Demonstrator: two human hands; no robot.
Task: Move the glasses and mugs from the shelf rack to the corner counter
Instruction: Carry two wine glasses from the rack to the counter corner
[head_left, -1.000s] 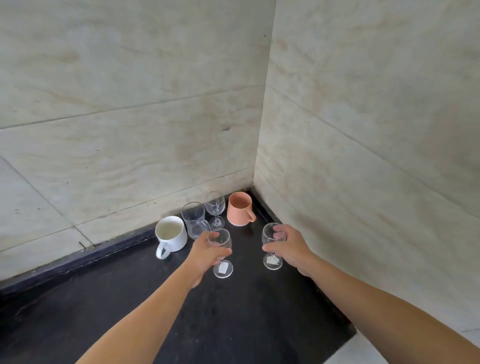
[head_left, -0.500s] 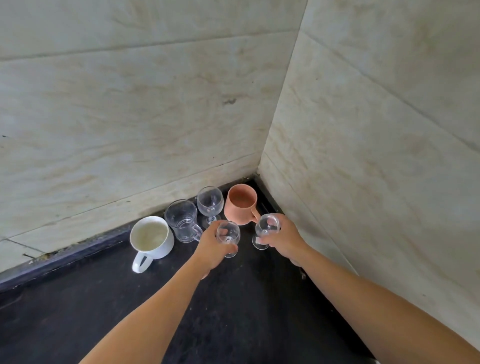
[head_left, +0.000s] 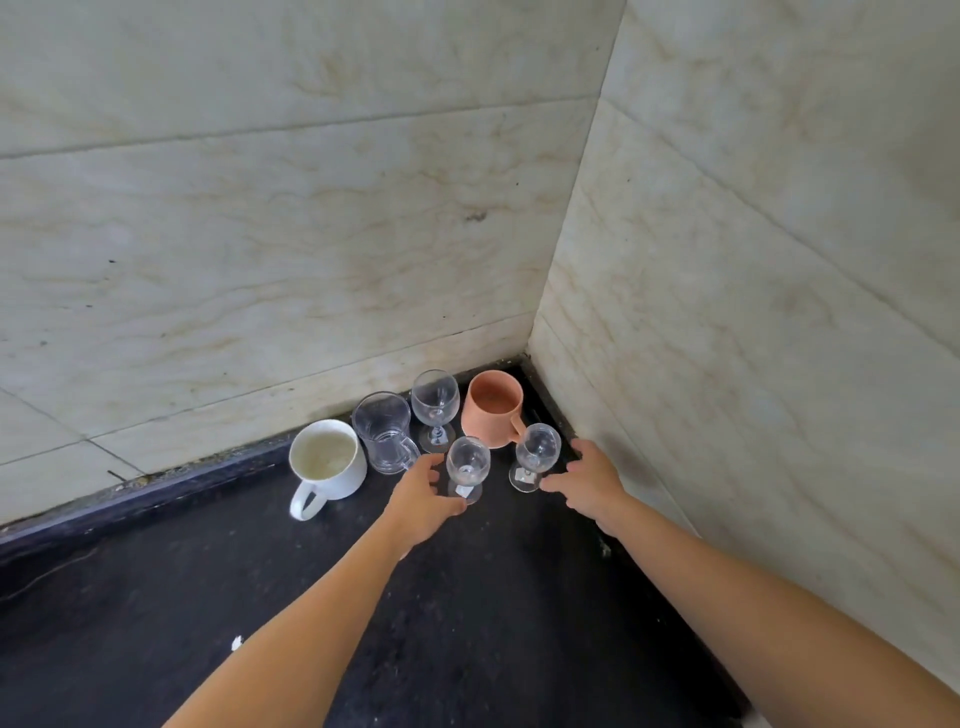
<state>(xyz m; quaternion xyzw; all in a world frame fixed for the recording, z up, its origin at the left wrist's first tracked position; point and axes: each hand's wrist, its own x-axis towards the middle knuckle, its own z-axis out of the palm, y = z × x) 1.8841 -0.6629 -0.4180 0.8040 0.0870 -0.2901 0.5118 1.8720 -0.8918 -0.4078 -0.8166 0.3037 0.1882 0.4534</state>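
Two small stemmed glasses stand upright on the black corner counter (head_left: 467, 613): one (head_left: 467, 467) by my left hand (head_left: 421, 499), the other (head_left: 536, 457) by my right hand (head_left: 587, 486). Both hands have their fingers spread beside the glasses and hold nothing; my left thumb lies close to its glass's foot. Behind them, along the wall, stand a white mug (head_left: 326, 462), a clear glass mug (head_left: 385, 432), a third stemmed glass (head_left: 435, 408) and a terracotta mug (head_left: 492, 408).
Beige tiled walls (head_left: 311, 260) meet at the corner just behind the terracotta mug and close off the back and the right. The dark counter stretches toward me and to the left. The shelf rack is out of view.
Both hands have set their stemmed glasses down on the counter near the corner and let go of them; the fingers have opened and drawn back slightly.
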